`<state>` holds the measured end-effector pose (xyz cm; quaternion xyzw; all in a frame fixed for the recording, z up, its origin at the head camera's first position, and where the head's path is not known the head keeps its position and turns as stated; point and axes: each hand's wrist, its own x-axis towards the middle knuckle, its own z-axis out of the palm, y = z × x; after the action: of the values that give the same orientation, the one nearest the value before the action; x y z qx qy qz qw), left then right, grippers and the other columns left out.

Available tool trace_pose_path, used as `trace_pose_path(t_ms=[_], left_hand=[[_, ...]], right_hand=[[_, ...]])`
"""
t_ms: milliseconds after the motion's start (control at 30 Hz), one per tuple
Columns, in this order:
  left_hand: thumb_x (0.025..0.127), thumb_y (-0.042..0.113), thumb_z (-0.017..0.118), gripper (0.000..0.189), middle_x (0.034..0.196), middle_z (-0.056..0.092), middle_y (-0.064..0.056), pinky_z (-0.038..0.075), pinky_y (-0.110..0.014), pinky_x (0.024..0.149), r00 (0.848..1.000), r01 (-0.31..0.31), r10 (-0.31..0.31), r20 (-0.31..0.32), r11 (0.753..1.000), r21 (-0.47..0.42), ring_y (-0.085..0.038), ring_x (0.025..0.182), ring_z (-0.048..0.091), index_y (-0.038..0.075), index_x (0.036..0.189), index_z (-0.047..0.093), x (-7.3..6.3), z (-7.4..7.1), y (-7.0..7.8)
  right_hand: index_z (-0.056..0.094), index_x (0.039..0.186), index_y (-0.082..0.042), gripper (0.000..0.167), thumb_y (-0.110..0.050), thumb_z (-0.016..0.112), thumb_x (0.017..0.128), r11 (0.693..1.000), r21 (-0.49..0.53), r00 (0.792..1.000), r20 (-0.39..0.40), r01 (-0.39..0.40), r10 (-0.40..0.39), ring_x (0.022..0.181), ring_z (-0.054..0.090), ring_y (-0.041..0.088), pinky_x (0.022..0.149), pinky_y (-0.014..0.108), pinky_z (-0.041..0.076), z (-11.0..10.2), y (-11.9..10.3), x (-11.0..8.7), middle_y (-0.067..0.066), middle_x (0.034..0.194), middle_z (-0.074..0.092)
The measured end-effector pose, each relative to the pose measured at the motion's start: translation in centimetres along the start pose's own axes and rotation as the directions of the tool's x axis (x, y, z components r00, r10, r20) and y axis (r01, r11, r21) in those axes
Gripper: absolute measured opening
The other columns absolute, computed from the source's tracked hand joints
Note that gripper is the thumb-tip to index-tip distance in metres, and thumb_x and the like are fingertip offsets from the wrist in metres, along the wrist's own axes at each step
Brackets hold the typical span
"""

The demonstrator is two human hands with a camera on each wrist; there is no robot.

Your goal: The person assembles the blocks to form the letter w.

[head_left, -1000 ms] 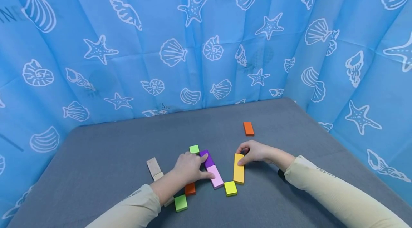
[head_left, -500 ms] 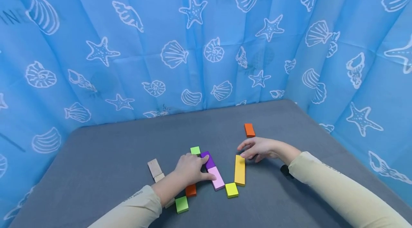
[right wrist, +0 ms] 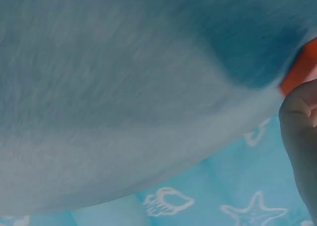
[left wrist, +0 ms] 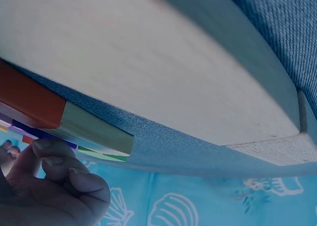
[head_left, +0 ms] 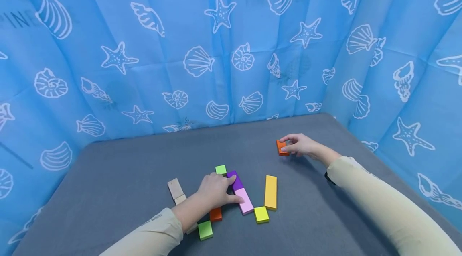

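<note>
My left hand (head_left: pixel 213 191) rests low over the row of blocks in the head view. Its index fingertip touches the purple block (head_left: pixel 236 184) and its thumb tip lies at the pink block (head_left: pixel 246 203), just below in the same line. Farther back on the right, my right hand (head_left: pixel 301 145) pinches an orange block (head_left: pixel 281 151) between thumb and fingers. That orange block (right wrist: pixel 300 70) shows at the edge of the right wrist view, beside the thumb. A long yellow-orange block (head_left: pixel 270 192) lies alone in front of it, its near end at a small yellow block (head_left: pixel 261 214).
Small green blocks (head_left: pixel 205 230) lie at the near and far ends of the left group, with a dark orange block (head_left: pixel 215 214) between. Plain wooden blocks (head_left: pixel 175 188) run along the left, partly under my forearm. A shell-print curtain (head_left: pixel 216 67) surrounds the grey table (head_left: pixel 137 159).
My right hand has let go of the long yellow-orange block and moved back and right to the orange block. The left hand has stayed at the purple and pink blocks.
</note>
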<state>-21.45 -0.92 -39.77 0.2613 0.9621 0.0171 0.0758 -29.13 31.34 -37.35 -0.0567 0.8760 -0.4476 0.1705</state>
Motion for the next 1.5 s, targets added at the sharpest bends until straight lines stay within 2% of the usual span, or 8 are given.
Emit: trace_pose_path(t_ms=[167, 367, 533, 700, 900, 1100, 1300, 1500], left_hand=[[0.076, 0.071, 0.065, 0.08, 0.119, 0.067, -0.008, 0.049, -0.038, 0.08, 1.0, -0.003, 0.003, -0.004, 1.0, 0.01, -0.025, 0.093, 0.059, 0.023, 0.14, 0.056, 0.1, -0.1, 0.0], [0.076, 0.071, 0.065, 0.081, 0.118, 0.067, -0.008, 0.049, -0.037, 0.08, 1.0, 0.003, -0.003, 0.0, 1.0, 0.017, -0.024, 0.09, 0.058, 0.024, 0.14, 0.055, 0.1, 0.0, 0.0], [0.075, 0.071, 0.065, 0.081, 0.12, 0.067, -0.008, 0.049, -0.037, 0.08, 1.0, 0.014, -0.015, 0.004, 1.0, 0.022, -0.024, 0.09, 0.058, 0.025, 0.141, 0.055, 0.0, -0.1, 0.0], [0.075, 0.072, 0.065, 0.081, 0.12, 0.067, -0.008, 0.049, -0.037, 0.08, 1.0, 0.014, -0.014, 0.006, 1.0, 0.022, -0.023, 0.09, 0.057, 0.025, 0.141, 0.055, 0.0, -0.1, 0.1], [0.075, 0.071, 0.065, 0.081, 0.12, 0.066, -0.008, 0.048, -0.037, 0.08, 1.0, 0.009, -0.009, 0.001, 1.0, 0.017, -0.023, 0.089, 0.057, 0.025, 0.141, 0.055, 0.0, -0.1, 0.0], [0.075, 0.072, 0.065, 0.081, 0.12, 0.067, -0.008, 0.049, -0.038, 0.081, 1.0, 0.013, -0.013, 0.004, 1.0, 0.026, -0.024, 0.09, 0.058, 0.025, 0.141, 0.055, 0.1, 0.0, 0.0], [0.076, 0.072, 0.065, 0.08, 0.12, 0.067, -0.008, 0.049, -0.037, 0.079, 1.0, 0.014, -0.014, 0.002, 0.999, 0.03, -0.024, 0.089, 0.057, 0.025, 0.14, 0.055, 0.0, 0.0, 0.1], [0.076, 0.071, 0.065, 0.08, 0.121, 0.066, -0.008, 0.049, -0.038, 0.081, 1.0, 0.022, -0.023, 0.011, 0.999, 0.034, -0.024, 0.092, 0.058, 0.025, 0.141, 0.055, 0.0, -0.2, 0.2]], right_hand=[[0.037, 0.144, 0.005, 0.061, -0.021, 0.064, 0.096, 0.995, -0.097, 1.0, -0.028, -0.012, 0.009, 0.096, 0.052, 0.033, 0.079, 0.044, 0.048, -1.1, 1.0, 1.0, 0.02, 0.11, 0.049], [0.02, 0.153, 0.0, 0.079, -0.027, 0.065, 0.095, 0.989, -0.109, 0.995, 0.02, -0.099, 0.101, 0.11, 0.048, 0.039, 0.089, 0.049, 0.045, -2.1, 2.0, 2.3, 0.036, 0.132, 0.035], [0.017, 0.153, 0.0, 0.082, -0.031, 0.065, 0.095, 0.982, -0.16, 0.99, 0.084, -0.101, 0.115, 0.133, 0.029, 0.051, 0.102, 0.06, 0.035, -2.1, 2.1, 2.9, 0.041, 0.148, 0.015], [0.032, 0.148, 0.003, 0.073, -0.03, 0.068, 0.093, 0.969, -0.23, 0.99, 0.087, -0.089, 0.112, 0.13, 0.03, 0.052, 0.104, 0.061, 0.029, -1.7, 1.9, 3.2, 0.039, 0.148, 0.02], [0.045, 0.132, 0.002, 0.056, -0.018, 0.074, 0.087, 0.975, -0.212, 0.997, 0.023, -0.061, 0.067, 0.11, 0.043, 0.04, 0.092, 0.051, 0.041, -1.2, 1.5, 3.0, 0.03, 0.126, 0.043], [0.043, 0.12, 0.004, 0.043, -0.007, 0.07, 0.089, 0.995, -0.04, 0.995, -0.033, -0.097, 0.096, 0.092, 0.055, 0.025, 0.077, 0.037, 0.048, -0.7, 1.0, 2.8, 0.018, 0.11, 0.054], [0.038, 0.129, 0.007, 0.047, -0.009, 0.064, 0.093, 0.971, 0.191, 0.987, -0.042, -0.142, 0.153, 0.084, 0.059, 0.016, 0.077, 0.033, 0.053, -0.4, 0.9, 2.0, 0.014, 0.107, 0.056], [0.038, 0.132, 0.008, 0.052, -0.012, 0.066, 0.093, 0.953, 0.252, 0.984, -0.008, -0.169, 0.176, 0.084, 0.06, 0.017, 0.082, 0.035, 0.054, 0.3, 0.0, 0.7, 0.015, 0.108, 0.055]])
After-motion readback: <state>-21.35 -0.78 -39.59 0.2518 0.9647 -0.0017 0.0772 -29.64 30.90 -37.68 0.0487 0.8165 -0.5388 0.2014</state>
